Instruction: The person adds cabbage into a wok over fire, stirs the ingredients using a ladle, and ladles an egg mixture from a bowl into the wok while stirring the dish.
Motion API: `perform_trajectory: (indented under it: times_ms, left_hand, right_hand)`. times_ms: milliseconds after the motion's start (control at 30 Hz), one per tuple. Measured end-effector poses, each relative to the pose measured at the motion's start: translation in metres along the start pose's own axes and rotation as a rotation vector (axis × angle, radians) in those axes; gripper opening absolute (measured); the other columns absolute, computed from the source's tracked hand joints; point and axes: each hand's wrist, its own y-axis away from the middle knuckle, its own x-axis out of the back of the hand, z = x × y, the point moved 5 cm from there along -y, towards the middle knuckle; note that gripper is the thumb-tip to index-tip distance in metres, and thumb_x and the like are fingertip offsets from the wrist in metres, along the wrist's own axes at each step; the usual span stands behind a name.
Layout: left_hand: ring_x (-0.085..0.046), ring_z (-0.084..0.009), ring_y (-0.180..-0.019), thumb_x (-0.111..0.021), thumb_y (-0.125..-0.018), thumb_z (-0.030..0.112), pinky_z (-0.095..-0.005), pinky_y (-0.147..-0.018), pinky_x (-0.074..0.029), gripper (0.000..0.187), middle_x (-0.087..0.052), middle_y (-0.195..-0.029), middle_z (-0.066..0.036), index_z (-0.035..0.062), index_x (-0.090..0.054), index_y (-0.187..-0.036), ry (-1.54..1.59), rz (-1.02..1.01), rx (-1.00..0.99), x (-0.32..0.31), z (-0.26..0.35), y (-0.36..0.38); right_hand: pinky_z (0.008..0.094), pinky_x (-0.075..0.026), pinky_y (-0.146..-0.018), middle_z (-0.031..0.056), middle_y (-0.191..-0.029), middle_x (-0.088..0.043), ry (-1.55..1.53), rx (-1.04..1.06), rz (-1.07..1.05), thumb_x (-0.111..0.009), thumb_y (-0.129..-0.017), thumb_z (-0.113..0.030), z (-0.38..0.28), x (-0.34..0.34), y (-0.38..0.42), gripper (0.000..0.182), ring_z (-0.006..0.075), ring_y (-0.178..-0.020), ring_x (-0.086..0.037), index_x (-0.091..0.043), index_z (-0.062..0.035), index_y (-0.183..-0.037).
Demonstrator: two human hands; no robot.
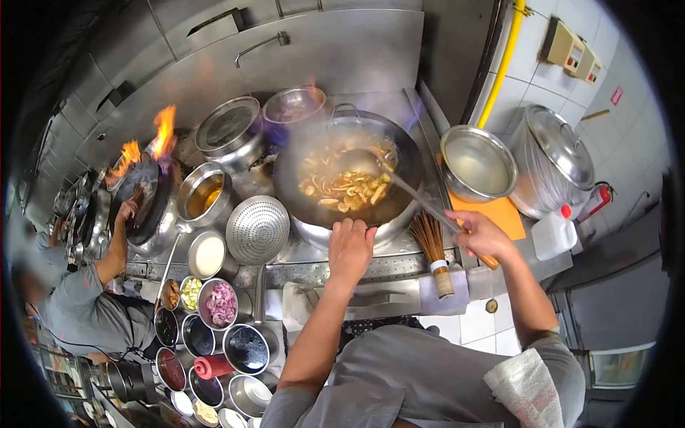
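A large dark wok (300, 200) sits on the burner, with sliced, browned food (349, 189) steaming in it. My left hand (349, 246) is closed on the wok's near rim, fingertips over the edge. Wrapped round the wooden-ended handle of a long metal ladle (417, 192) is my right hand (479, 235). The ladle's bowl rests among the food, tilted. Left of the wok lies a perforated skimmer (258, 230), its handle toward me. A bamboo wok brush (429, 242) stands right of the wok, below my right hand.
Pots and a metal bowl (294, 103) crowd the stove's back left. Ingredient containers, including sliced onions (220, 303), fill the left side. A co-worker's arm (114, 246) reaches a flaming wok (146, 192). At right are a bowl of liquid (479, 164), lidded pot (556, 153) and white jug (555, 235).
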Motion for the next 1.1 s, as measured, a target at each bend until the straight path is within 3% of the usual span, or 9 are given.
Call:
perform_trajectory:
  times_ms: [33,133,233,433,533,700,867,1000,1100]
  left_hand:
    - [-0.055,-0.0361,-0.087,-0.068,-0.089,0.023,-0.0470,-0.076,-0.045,0.022,-0.059,-0.087,-0.015,0.0030,-0.063,-0.085,-0.015,-0.004,-0.003,0.000,0.000,0.001]
    - [-0.055,-0.0356,-0.087,-0.069,-0.088,0.024,-0.0469,-0.076,-0.046,0.022,-0.059,-0.087,-0.015,0.0032,-0.063,-0.084,-0.029,-0.013,-0.008,-0.004,0.002,0.000]
    - [-0.054,-0.0362,-0.086,-0.069,-0.089,0.023,-0.0468,-0.076,-0.045,0.022,-0.059,-0.087,-0.016,0.0026,-0.063,-0.085,-0.026,-0.030,-0.005,-0.005,0.000,0.002]
    - [-0.053,-0.0375,-0.084,-0.069,-0.088,0.022,-0.0477,-0.076,-0.045,0.021,-0.058,-0.086,-0.017,0.0024,-0.063,-0.084,0.020,0.014,-0.050,-0.005,-0.003,-0.001]
    - [-0.053,-0.0373,-0.084,-0.069,-0.087,0.021,-0.0476,-0.075,-0.044,0.020,-0.058,-0.086,-0.017,0.0023,-0.062,-0.084,0.008,-0.006,-0.030,-0.007,0.000,0.008]
    - [-0.052,-0.0364,-0.085,-0.070,-0.086,0.021,-0.0477,-0.076,-0.044,0.020,-0.057,-0.086,-0.016,0.0032,-0.062,-0.083,0.031,0.007,-0.038,0.002,0.010,0.031]
    - [-0.051,-0.0378,-0.080,-0.069,-0.087,0.017,-0.0472,-0.073,-0.042,0.018,-0.057,-0.083,-0.017,0.0025,-0.061,-0.080,0.041,0.031,-0.024,0.003,0.009,0.030]
    - [-0.052,-0.0372,-0.080,-0.069,-0.087,0.018,-0.0462,-0.075,-0.043,0.019,-0.058,-0.082,-0.017,0.0022,-0.061,-0.081,0.025,0.052,-0.037,0.017,0.018,0.013]
    - [-0.052,-0.0371,-0.082,-0.070,-0.087,0.019,-0.0466,-0.074,-0.043,0.020,-0.059,-0.083,-0.017,0.0021,-0.061,-0.081,0.029,0.038,-0.028,0.006,0.012,0.010]
  right_hand:
    - [0.0272,-0.044,-0.047,0.0024,-0.069,-0.058,0.060,0.051,0.070,-0.063,-0.085,-0.005,-0.004,-0.002,-0.010,0.064,0.0094,-0.052,-0.055,-0.045,-0.0040,-0.146]
    - [0.0279,-0.045,-0.047,0.0028,-0.069,-0.058,0.015,0.164,0.151,-0.063,-0.084,-0.004,-0.018,-0.033,-0.049,0.065,0.0099,-0.051,-0.055,-0.045,-0.0022,-0.146]
    - [0.0281,-0.045,-0.047,0.0025,-0.069,-0.058,-0.039,0.200,0.037,-0.063,-0.084,-0.003,-0.011,-0.058,-0.050,0.067,0.0099,-0.051,-0.054,-0.042,-0.0029,-0.148]
    - [0.0286,-0.045,-0.048,0.0026,-0.070,-0.057,-0.015,0.039,0.043,-0.063,-0.084,-0.004,-0.002,-0.001,-0.013,0.067,0.0101,-0.050,-0.053,-0.043,-0.0040,-0.148]
    - [0.0272,-0.045,-0.047,0.0020,-0.069,-0.057,0.128,0.222,0.178,-0.063,-0.083,-0.004,-0.008,-0.020,-0.042,0.066,0.0094,-0.049,-0.052,-0.045,-0.0069,-0.147]
    - [0.0268,-0.044,-0.046,0.0015,-0.072,-0.058,-0.141,0.087,0.022,-0.063,-0.085,-0.005,-0.002,0.002,-0.003,0.066,0.0101,-0.051,-0.053,-0.045,-0.0091,-0.148]
    - [0.0307,-0.046,-0.049,0.0068,-0.076,-0.059,0.015,0.161,0.280,-0.059,-0.085,-0.004,-0.025,-0.003,-0.014,0.060,0.0132,-0.052,-0.055,-0.042,-0.0044,-0.142]
    - [0.0325,-0.047,-0.049,0.0087,-0.075,-0.057,-0.215,0.078,0.104,-0.058,-0.085,-0.003,-0.015,-0.055,-0.019,0.054,0.0166,-0.053,-0.056,-0.035,-0.0003,-0.135]
    - [0.0305,-0.044,-0.047,0.0057,-0.075,-0.057,-0.755,-0.056,-0.126,-0.059,-0.088,-0.003,-0.023,-0.073,-0.003,0.052,0.0141,-0.053,-0.055,-0.036,-0.0031,-0.135]
